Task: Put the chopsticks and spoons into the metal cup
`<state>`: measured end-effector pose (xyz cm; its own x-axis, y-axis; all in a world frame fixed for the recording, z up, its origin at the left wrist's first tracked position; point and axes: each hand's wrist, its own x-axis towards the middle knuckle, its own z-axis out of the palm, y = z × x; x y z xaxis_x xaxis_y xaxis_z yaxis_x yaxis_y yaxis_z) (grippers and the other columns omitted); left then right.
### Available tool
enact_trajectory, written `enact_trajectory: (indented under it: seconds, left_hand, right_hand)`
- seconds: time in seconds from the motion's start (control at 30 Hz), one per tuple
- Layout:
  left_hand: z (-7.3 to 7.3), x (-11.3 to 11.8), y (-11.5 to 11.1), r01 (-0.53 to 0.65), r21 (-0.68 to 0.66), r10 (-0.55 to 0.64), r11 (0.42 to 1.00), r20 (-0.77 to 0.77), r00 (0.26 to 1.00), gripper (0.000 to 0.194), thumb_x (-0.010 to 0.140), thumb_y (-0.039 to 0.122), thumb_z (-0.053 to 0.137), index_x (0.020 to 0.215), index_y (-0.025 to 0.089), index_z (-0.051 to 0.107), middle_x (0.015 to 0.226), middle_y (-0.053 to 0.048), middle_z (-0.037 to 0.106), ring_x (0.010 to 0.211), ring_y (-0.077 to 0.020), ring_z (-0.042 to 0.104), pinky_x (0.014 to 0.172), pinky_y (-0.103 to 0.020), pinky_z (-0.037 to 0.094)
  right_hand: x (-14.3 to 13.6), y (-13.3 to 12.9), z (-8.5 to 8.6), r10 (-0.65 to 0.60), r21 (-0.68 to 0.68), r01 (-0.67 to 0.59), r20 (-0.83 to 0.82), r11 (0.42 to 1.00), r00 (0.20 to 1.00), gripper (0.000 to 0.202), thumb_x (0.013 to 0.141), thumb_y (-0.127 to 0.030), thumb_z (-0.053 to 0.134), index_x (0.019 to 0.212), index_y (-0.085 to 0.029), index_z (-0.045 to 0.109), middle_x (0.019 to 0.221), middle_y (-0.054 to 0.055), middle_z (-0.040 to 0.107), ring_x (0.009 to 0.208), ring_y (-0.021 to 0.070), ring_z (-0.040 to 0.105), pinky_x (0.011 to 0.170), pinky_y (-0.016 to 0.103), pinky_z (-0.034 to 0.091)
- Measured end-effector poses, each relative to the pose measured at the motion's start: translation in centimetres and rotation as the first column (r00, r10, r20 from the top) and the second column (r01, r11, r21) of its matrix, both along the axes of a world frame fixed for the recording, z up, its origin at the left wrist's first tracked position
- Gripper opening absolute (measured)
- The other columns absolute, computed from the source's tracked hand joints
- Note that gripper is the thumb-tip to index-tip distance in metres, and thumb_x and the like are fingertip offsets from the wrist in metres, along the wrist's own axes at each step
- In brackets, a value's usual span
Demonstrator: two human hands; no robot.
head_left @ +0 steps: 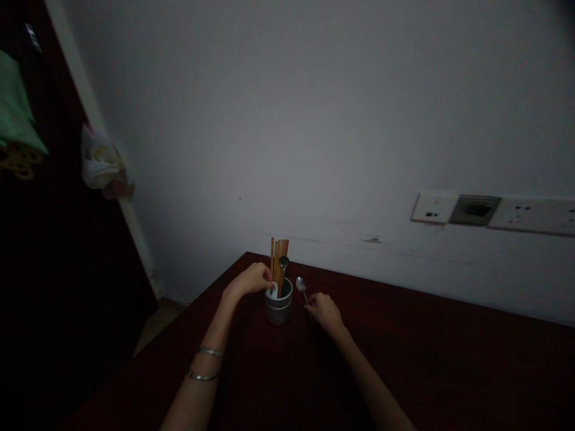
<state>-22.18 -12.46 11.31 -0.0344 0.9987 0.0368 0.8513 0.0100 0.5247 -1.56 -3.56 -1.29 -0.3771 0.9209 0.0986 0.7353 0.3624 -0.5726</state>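
Note:
A grey metal cup (279,312) stands on the dark red table, holding several upright wooden chopsticks (278,263) and a metal spoon (283,262) with its bowl up. At the cup's left rim, my left hand (252,279) is closed, its fingertips pinching a small white piece (272,291) with a blue mark, which sits partly inside the cup. To the right of the cup, my right hand (324,311) grips the handle of another metal spoon (300,284), whose bowl points up and away from me.
The dark red table (404,335) meets a pale wall (314,149) behind the cup. Wall sockets (434,208) are at the right. A plastic bag (101,161) and a green cloth (15,108) hang by the dark door at the left.

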Motion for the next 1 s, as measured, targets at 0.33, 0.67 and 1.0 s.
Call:
enact_trajectory:
  seconds: [0.33,0.67,1.0]
  left_hand:
    - [-0.3,-0.2,0.1,0.018,0.022,-0.018,1.000,-0.006,1.000,0.018,0.063,0.029,0.060,0.066,0.012,0.065,0.061,-0.003,0.063,0.057,-0.0126,0.054,0.052,-0.022,0.035]
    - [-0.6,-0.4,0.3,0.049,0.042,-0.048,0.998,-0.046,0.998,0.020,0.066,0.030,0.056,0.070,0.013,0.066,0.066,-0.004,0.065,0.060,-0.0137,0.056,0.054,-0.022,0.036]
    - [1.4,-0.1,-0.6,0.008,0.229,0.015,0.973,-0.098,0.995,0.021,0.074,0.031,0.052,0.077,0.017,0.067,0.075,-0.005,0.066,0.068,-0.0155,0.056,0.062,-0.023,0.038]
  right_hand:
    - [-2.2,-1.8,4.5,0.240,-0.054,-0.360,-0.651,0.931,0.720,0.043,0.070,-0.030,0.061,0.110,-0.017,0.056,0.104,0.010,0.063,0.086,0.0193,0.061,0.073,0.031,0.048]
    - [-3.1,-3.4,4.5,0.355,0.078,-0.382,-0.573,0.921,0.739,0.050,0.064,-0.033,0.069,0.110,-0.017,0.057,0.102,0.007,0.060,0.087,0.0183,0.056,0.079,0.032,0.045]
    - [-3.0,-3.3,4.6,0.314,0.002,-0.402,-0.627,0.916,0.713,0.057,0.063,-0.030,0.070,0.116,-0.018,0.051,0.101,0.007,0.062,0.087,0.0186,0.059,0.078,0.031,0.047]
